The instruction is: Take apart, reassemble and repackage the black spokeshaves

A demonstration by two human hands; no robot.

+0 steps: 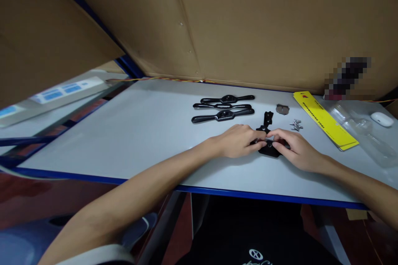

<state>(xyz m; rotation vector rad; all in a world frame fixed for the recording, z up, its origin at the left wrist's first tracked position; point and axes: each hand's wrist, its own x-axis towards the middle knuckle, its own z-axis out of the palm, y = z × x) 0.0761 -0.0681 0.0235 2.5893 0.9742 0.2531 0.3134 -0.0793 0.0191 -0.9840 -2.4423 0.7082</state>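
The left arm [152,184] and right arm [351,180] slant in over the near edge of the table [124,136]. Above it, left hand [239,141] and right hand [297,148] nearly meet, fingers [281,133] bent inward.

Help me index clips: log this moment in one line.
left hand: on black plate | right hand: on black plate | beyond: three black tools, silver bits | right: yellow card

The black piece [270,151] I hold looks smooth and matt, while the long-handled tools [224,115] have a glossy black finish. The small fasteners [297,125] look like shiny metal, the yellow card [326,122] smooth paper, the packaging [370,134] clear, glossy plastic; my bench [133,132] has a soft sheen.
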